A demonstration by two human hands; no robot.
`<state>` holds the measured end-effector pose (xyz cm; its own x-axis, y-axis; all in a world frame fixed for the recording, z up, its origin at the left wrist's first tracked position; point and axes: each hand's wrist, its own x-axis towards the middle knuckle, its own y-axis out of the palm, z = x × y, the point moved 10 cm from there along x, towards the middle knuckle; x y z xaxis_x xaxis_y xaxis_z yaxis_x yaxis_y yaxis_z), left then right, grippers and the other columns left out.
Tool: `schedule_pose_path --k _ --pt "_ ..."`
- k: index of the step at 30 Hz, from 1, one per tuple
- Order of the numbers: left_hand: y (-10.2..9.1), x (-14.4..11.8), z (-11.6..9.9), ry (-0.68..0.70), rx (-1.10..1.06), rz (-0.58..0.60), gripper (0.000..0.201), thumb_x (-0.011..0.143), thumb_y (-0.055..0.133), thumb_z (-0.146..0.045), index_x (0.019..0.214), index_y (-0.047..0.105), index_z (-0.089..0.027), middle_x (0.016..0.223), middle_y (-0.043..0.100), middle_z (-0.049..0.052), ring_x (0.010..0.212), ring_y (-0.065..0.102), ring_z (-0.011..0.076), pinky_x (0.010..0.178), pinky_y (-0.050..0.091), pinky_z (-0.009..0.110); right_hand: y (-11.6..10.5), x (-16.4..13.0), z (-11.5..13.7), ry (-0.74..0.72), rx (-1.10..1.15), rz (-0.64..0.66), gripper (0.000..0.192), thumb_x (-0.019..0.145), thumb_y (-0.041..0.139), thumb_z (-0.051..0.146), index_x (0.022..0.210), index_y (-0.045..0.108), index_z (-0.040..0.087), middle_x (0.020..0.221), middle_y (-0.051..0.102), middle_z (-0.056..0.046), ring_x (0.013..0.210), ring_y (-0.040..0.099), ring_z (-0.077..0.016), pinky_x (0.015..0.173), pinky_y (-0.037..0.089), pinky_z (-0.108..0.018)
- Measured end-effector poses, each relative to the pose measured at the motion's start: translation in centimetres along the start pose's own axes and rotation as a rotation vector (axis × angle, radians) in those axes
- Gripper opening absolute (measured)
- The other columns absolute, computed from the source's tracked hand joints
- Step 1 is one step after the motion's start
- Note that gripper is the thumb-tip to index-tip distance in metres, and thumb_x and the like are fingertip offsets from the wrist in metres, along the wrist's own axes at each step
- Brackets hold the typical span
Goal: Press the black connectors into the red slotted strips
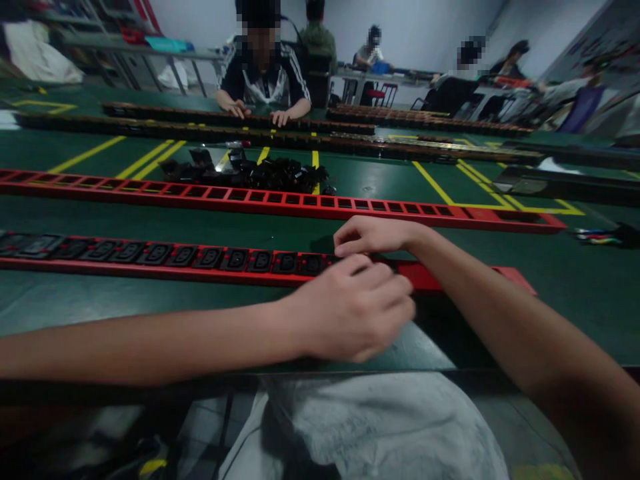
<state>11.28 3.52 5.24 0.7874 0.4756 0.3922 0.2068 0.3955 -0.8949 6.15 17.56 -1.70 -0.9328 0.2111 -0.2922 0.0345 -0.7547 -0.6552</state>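
Green table (100, 313); hands (350, 313) hiding red strip (150, 257).

You are looking at a dim, greenish picture; the light is coming from overhead and from the pale back wall (425, 27), which is glowing brighter than anything near you. Your left hand (350, 313) is casting a soft shadow on the green table (575, 293) beneath it. The table's front edge is catching a dull sheen. Straight lines are bending towards the corners, and the bottom of the view is smearing into blur.
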Motion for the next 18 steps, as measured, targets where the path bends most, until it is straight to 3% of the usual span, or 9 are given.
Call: schedule_pose_path --k 3,4,7,10,14,18 --pt "0.0 6.3 -4.8 0.078 -0.014 0.009 0.043 0.1 0.023 -0.029 0.12 0.061 -0.028 0.134 0.057 0.002 0.116 0.054 0.0153 0.089 0.048 0.035 -0.2 0.0 -0.3 0.045 -0.017 -0.018 0.04 0.087 0.058 0.051 0.076 0.063 0.013 0.057 0.049 0.003 0.051 0.041 -0.0081 0.048 0.029 -0.023" --pt "0.3 8.1 -5.5 0.041 0.011 0.039 0.048 0.1 0.017 -0.026 0.122 0.06 -0.031 0.138 0.055 -0.003 0.122 0.051 0.0132 0.091 0.046 0.033 -0.2 -0.1 -0.4 0.052 -0.013 -0.017 0.04 0.087 0.058 0.051 0.076 0.062 0.013 0.057 0.049 0.003 0.05 0.042 -0.0082 0.048 0.03 -0.023" --pt "1.6 11.6 -6.8 0.001 0.14 0.169 0.051 0.099 0.017 -0.025 0.106 0.067 -0.032 0.143 0.051 -0.009 0.129 0.049 0.0186 0.082 0.048 0.037 -0.2 -0.1 -0.4 0.036 0.05 -0.004 0.039 0.086 0.059 0.051 0.074 0.062 0.013 0.058 0.05 0.003 0.052 0.045 -0.0088 0.05 0.034 -0.023" --pt "2.3 12.3 -6.6 -0.012 0.213 0.215 0.051 0.1 0.019 -0.028 0.097 0.07 -0.03 0.147 0.046 -0.011 0.131 0.047 0.0201 0.081 0.049 0.036 -0.3 -0.1 -0.4 0.019 0.121 -0.004 0.038 0.085 0.062 0.05 0.075 0.062 0.013 0.061 0.053 0.002 0.054 0.048 -0.0094 0.051 0.037 -0.023" --pt "2.0 11.9 -5.8 -0.033 0.135 0.107 0.065 0.099 0.003 -0.014 0.118 0.062 -0.033 0.143 0.051 -0.009 0.119 0.055 0.0103 0.085 0.048 0.031 -0.3 0.1 -0.4 0.01 0.138 -0.014 0.038 0.084 0.063 0.05 0.07 0.059 0.014 0.058 0.053 0.002 0.051 0.047 -0.0087 0.048 0.034 -0.023" --pt "3.1 11.6 -6.8 0.077 0.186 0.234 0.046 0.101 0.022 -0.021 0.11 0.067 -0.027 0.143 0.053 -0.001 0.122 0.056 0.0195 0.084 0.049 0.037 -0.2 0.2 -0.2 0.009 0.128 -0.031 0.039 0.085 0.063 0.049 0.067 0.057 0.015 0.056 0.05 0.003 0.05 0.044 -0.0081 0.048 0.032 -0.023"
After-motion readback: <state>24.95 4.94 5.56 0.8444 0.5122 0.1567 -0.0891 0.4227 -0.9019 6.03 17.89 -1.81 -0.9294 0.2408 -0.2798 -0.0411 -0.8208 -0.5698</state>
